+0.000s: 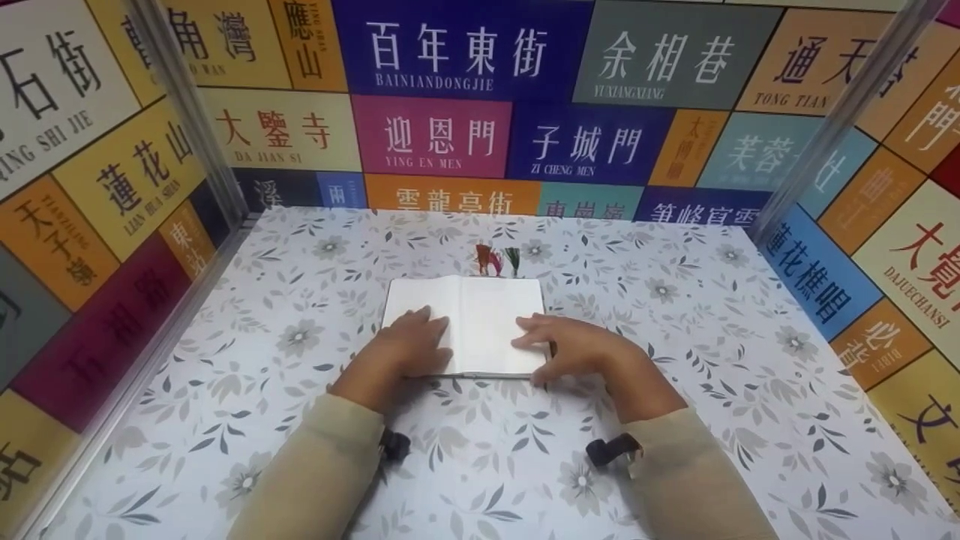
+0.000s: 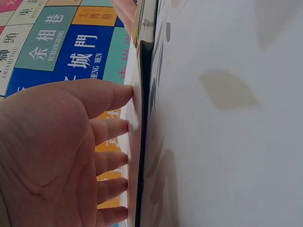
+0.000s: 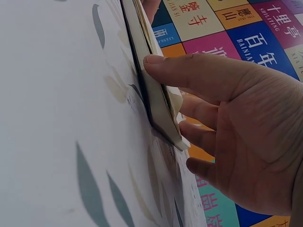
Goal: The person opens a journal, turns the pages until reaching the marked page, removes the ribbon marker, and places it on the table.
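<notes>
A notebook (image 1: 495,319) with blank white pages lies spread on the patterned tabletop. On its left page rests my left hand (image 1: 412,345), fingers extended. In the left wrist view, the fingertips of this left hand (image 2: 61,142) touch the paper along a row. My right hand (image 1: 581,346) is at the right page's outer edge, fingertips over the paper and thumb by the lower corner. The right wrist view has the right thumb against the side of the notebook's page block (image 3: 158,94), the other fingers loosely bent beyond it.
Past the notebook's top edge lie an orange-red tassel (image 1: 484,259) and a dark green tassel (image 1: 513,259), with a pink one between. A floral cloth (image 1: 300,442) covers the table. Panels with colourful street-name signs (image 1: 435,139) enclose the back and sides.
</notes>
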{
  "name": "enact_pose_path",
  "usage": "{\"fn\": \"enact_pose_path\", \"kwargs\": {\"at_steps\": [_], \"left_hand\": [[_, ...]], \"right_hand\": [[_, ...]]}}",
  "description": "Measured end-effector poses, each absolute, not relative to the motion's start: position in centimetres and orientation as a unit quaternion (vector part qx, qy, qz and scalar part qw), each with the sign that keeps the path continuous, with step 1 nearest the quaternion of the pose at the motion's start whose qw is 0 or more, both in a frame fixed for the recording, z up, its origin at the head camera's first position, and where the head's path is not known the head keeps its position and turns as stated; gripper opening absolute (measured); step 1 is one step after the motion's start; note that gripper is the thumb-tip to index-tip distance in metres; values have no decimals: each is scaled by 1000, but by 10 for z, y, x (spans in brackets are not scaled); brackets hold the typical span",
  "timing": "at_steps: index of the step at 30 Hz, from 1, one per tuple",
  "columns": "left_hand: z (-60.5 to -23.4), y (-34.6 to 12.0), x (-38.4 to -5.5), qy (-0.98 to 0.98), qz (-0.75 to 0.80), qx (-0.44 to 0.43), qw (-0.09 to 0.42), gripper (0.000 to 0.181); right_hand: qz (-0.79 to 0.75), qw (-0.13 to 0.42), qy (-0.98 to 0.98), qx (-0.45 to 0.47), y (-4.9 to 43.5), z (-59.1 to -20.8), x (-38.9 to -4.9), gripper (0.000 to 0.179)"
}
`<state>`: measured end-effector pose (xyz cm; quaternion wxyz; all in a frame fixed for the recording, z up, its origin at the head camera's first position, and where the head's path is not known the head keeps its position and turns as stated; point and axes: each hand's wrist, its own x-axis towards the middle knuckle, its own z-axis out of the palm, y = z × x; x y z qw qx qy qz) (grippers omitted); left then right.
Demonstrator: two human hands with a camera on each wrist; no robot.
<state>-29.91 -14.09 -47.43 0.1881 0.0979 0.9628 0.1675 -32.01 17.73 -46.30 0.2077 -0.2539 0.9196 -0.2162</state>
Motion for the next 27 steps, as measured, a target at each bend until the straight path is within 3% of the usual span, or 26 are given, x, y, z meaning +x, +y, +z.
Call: {"fn": "enact_pose_path", "kwargs": {"at_steps": [4, 13, 22, 27], "left_hand": [[-476, -142, -300, 964, 159, 108, 181, 74], [-477, -142, -301, 964, 159, 110, 180, 74], [-473, -141, -295, 960, 192, 90, 183, 73], [-472, -141, -294, 960, 193, 88, 182, 73]], "right_hand": [[-231, 210, 918, -244, 177, -459, -319, 66], [-233, 203, 917, -252, 178, -452, -317, 28], [-229, 202, 914, -267, 177, -451, -316, 10], [-228, 194, 914, -275, 177, -451, -317, 12]]}}
